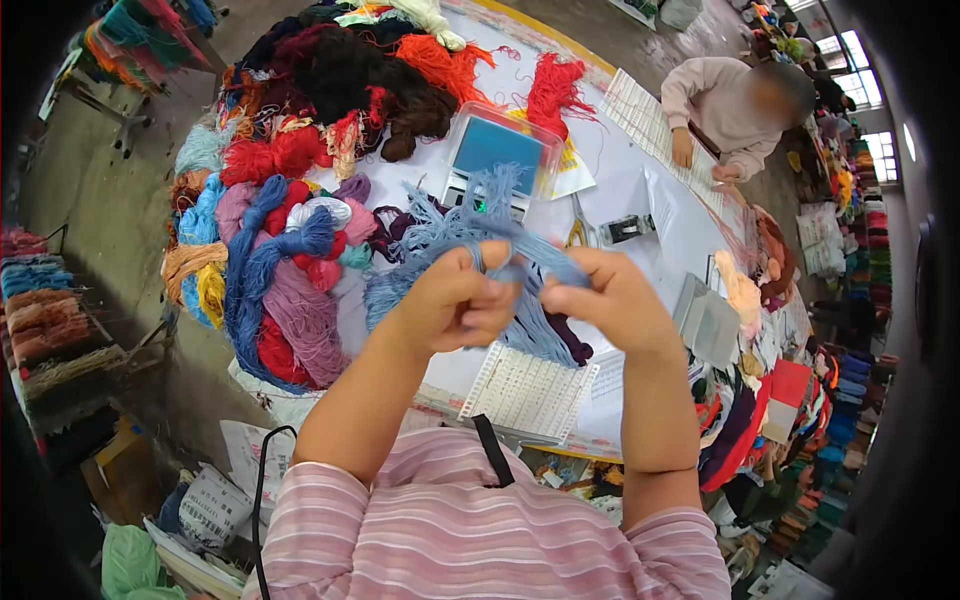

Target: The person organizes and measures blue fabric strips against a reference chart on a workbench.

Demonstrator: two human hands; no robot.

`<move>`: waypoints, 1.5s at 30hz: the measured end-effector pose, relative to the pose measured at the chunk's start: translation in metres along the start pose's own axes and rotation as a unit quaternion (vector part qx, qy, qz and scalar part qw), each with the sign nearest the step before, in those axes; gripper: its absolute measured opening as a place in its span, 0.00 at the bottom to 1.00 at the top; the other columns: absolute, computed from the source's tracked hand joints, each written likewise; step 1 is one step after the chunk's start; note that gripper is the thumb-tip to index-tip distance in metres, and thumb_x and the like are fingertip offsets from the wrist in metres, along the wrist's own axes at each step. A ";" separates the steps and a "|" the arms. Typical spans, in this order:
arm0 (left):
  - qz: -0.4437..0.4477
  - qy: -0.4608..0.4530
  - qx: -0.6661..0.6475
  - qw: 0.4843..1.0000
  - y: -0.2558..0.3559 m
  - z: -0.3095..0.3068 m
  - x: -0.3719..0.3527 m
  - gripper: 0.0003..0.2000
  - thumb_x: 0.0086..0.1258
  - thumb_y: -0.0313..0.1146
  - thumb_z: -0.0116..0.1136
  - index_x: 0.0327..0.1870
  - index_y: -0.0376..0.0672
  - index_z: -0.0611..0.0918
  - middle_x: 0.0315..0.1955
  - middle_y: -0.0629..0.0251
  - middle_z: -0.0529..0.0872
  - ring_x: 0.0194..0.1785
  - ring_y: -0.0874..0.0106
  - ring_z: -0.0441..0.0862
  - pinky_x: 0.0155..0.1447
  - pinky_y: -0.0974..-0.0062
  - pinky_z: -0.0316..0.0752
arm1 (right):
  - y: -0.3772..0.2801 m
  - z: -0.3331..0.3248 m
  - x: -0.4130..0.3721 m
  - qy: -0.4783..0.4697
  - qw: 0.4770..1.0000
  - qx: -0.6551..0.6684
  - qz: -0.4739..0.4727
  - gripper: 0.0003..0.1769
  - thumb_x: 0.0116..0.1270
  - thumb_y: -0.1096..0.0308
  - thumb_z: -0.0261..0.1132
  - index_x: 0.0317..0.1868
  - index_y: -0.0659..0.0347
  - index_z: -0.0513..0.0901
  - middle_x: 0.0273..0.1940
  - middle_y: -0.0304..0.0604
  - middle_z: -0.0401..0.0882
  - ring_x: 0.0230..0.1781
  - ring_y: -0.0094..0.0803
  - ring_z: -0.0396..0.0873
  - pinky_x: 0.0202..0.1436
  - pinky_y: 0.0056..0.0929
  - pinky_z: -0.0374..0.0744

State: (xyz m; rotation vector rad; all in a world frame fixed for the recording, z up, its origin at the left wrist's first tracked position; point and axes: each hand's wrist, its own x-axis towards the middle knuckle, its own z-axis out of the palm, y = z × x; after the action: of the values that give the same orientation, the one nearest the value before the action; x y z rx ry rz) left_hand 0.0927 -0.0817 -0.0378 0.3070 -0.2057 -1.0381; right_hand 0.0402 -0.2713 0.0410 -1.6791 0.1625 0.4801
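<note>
Light blue yarn (410, 270) lies bunched on the table, and part of it is raised between my two hands. My left hand (460, 300) is closed on a strand of it, its fingers curled. Close by on the right, my right hand (610, 295) pinches the same yarn between thumb and fingers. Behind the yarn is a digital scale (480, 195) with a blue tray (497, 150) on it. A printed chart (525, 395) lies below my hands, and dark purple yarn (572, 345) shows under the blue.
A large pile of coloured yarn (310, 300) covers the left side. Scissors (580, 222) and a small black and clear item (627, 229) lie right of the scale. Another person (735, 110) sits across the table at the upper right, near long paper sheets (650, 130).
</note>
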 end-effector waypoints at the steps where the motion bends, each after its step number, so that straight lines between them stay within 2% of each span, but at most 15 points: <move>1: -0.097 -0.051 -0.047 0.993 0.002 -0.006 -0.004 0.22 0.68 0.31 0.49 0.62 0.31 0.68 0.15 0.78 0.59 0.15 0.85 0.55 0.17 0.85 0.56 | 0.001 -0.009 0.000 0.021 0.993 0.110 0.021 0.07 0.63 0.67 0.64 0.35 0.64 0.79 0.23 0.32 0.75 0.22 0.16 0.70 0.24 0.17 0.67; 2: -0.087 -0.051 -0.019 0.995 0.000 -0.008 -0.010 0.21 0.71 0.32 0.47 0.62 0.32 0.68 0.13 0.80 0.54 0.12 0.87 0.49 0.13 0.86 0.44 | 0.004 -0.027 0.000 0.039 0.985 0.165 -0.035 0.08 0.64 0.67 0.62 0.36 0.64 0.79 0.21 0.31 0.72 0.19 0.16 0.67 0.20 0.18 0.64; 5: 0.022 -0.045 -0.130 0.990 0.019 -0.040 -0.056 0.15 0.75 0.38 0.42 0.49 0.35 0.74 0.12 0.81 0.52 0.11 0.87 0.46 0.12 0.85 0.43 | 0.003 -0.103 -0.006 0.158 0.905 0.378 -0.117 0.12 0.70 0.64 0.53 0.45 0.63 0.77 0.15 0.26 0.52 0.12 0.16 0.50 0.13 0.18 0.51; 9: 0.212 0.041 -0.180 0.960 0.081 -0.080 -0.143 0.14 0.75 0.40 0.36 0.27 0.50 0.70 0.12 0.82 0.53 0.12 0.86 0.45 0.14 0.84 0.40 | 0.000 -0.208 -0.044 0.297 0.857 0.390 -0.160 0.16 0.73 0.66 0.49 0.55 0.64 0.74 0.16 0.25 0.45 0.13 0.14 0.45 0.12 0.15 0.49; 11: 0.330 0.159 -0.191 0.911 0.107 -0.097 -0.199 0.13 0.75 0.39 0.38 0.31 0.48 0.74 0.13 0.83 0.55 0.13 0.86 0.48 0.16 0.85 0.42 | 0.009 -0.252 -0.072 0.381 0.835 0.366 -0.154 0.18 0.73 0.67 0.49 0.58 0.64 0.72 0.16 0.25 0.45 0.13 0.14 0.44 0.12 0.15 0.49; 15: 0.482 0.216 -0.096 0.844 0.151 -0.182 -0.325 0.17 0.75 0.35 0.37 0.58 0.41 0.73 0.15 0.80 0.55 0.15 0.84 0.50 0.17 0.84 0.45 | 0.033 -0.319 -0.129 0.504 0.769 0.376 -0.115 0.15 0.73 0.69 0.47 0.52 0.65 0.76 0.15 0.26 0.46 0.12 0.17 0.43 0.12 0.16 0.47; 18: 0.566 0.398 -0.065 0.719 0.175 -0.231 -0.390 0.18 0.76 0.35 0.34 0.59 0.39 0.72 0.15 0.78 0.55 0.15 0.83 0.50 0.18 0.83 0.47 | 0.048 -0.366 -0.180 0.566 0.731 0.368 -0.097 0.12 0.72 0.69 0.49 0.49 0.64 0.76 0.15 0.27 0.46 0.12 0.18 0.43 0.11 0.17 0.45; 21: 0.616 0.397 -0.104 0.673 0.190 -0.290 -0.436 0.18 0.76 0.36 0.34 0.59 0.39 0.72 0.15 0.78 0.55 0.15 0.82 0.50 0.19 0.83 0.47 | 0.030 -0.368 -0.216 0.598 0.738 0.302 -0.082 0.16 0.72 0.68 0.50 0.56 0.65 0.73 0.16 0.27 0.45 0.12 0.16 0.44 0.12 0.16 0.45; 22: 0.630 0.405 -0.116 0.652 0.180 -0.254 -0.396 0.17 0.75 0.34 0.36 0.58 0.38 0.73 0.15 0.78 0.55 0.15 0.82 0.51 0.19 0.83 0.47 | 0.015 -0.348 -0.213 0.561 0.772 0.288 -0.081 0.17 0.73 0.69 0.50 0.58 0.65 0.72 0.16 0.27 0.45 0.12 0.16 0.44 0.12 0.16 0.45; 24: 0.607 0.352 -0.116 0.703 0.170 -0.231 -0.353 0.16 0.75 0.34 0.37 0.58 0.38 0.72 0.15 0.78 0.55 0.15 0.82 0.51 0.19 0.83 0.47 | -0.006 -0.316 -0.206 0.455 0.852 0.247 -0.078 0.18 0.73 0.70 0.49 0.60 0.65 0.71 0.17 0.27 0.46 0.13 0.15 0.46 0.14 0.16 0.46; 27: 0.527 0.191 -0.097 0.823 0.151 -0.196 -0.280 0.15 0.73 0.33 0.43 0.56 0.35 0.74 0.15 0.78 0.55 0.15 0.84 0.51 0.18 0.84 0.47 | -0.048 -0.259 -0.164 0.443 0.880 0.161 -0.060 0.17 0.72 0.69 0.50 0.58 0.68 0.72 0.18 0.25 0.49 0.15 0.14 0.48 0.21 0.17 0.53; 31: 0.402 0.055 -0.217 0.888 0.119 -0.133 -0.172 0.12 0.73 0.34 0.45 0.47 0.37 0.78 0.15 0.78 0.56 0.15 0.85 0.52 0.18 0.84 0.48 | -0.088 -0.264 -0.122 0.447 0.886 -0.047 -0.110 0.12 0.68 0.69 0.58 0.45 0.69 0.78 0.22 0.32 0.68 0.25 0.21 0.70 0.34 0.20 0.70; 34: 0.386 0.158 -0.206 0.885 0.096 -0.128 -0.141 0.12 0.73 0.36 0.45 0.48 0.42 0.78 0.15 0.78 0.57 0.16 0.84 0.53 0.18 0.85 0.49 | -0.129 -0.273 -0.101 0.426 0.890 -0.087 -0.140 0.12 0.67 0.66 0.59 0.43 0.67 0.79 0.27 0.36 0.77 0.34 0.23 0.78 0.41 0.22 0.75; 41: 0.327 0.180 -0.263 0.890 0.044 -0.121 -0.110 0.14 0.74 0.39 0.42 0.49 0.44 0.79 0.16 0.77 0.56 0.16 0.84 0.53 0.18 0.84 0.50 | -0.181 -0.291 -0.035 0.383 0.896 -0.135 -0.179 0.14 0.69 0.60 0.56 0.44 0.62 0.80 0.34 0.37 0.83 0.38 0.24 0.79 0.41 0.21 0.75; 45: 0.303 0.187 -0.280 0.892 0.030 -0.132 -0.112 0.15 0.75 0.41 0.40 0.50 0.45 0.78 0.15 0.78 0.56 0.16 0.83 0.53 0.18 0.84 0.51 | -0.151 -0.272 0.024 0.365 0.900 -0.154 -0.182 0.11 0.65 0.61 0.60 0.35 0.59 0.83 0.28 0.32 0.78 0.28 0.18 0.71 0.31 0.15 0.67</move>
State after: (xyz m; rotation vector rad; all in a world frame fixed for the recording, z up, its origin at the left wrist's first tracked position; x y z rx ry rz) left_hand 0.1029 0.0493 -0.1541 -0.0921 0.3353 -0.3666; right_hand 0.1778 -0.5052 0.1948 -2.0798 0.3213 -0.4530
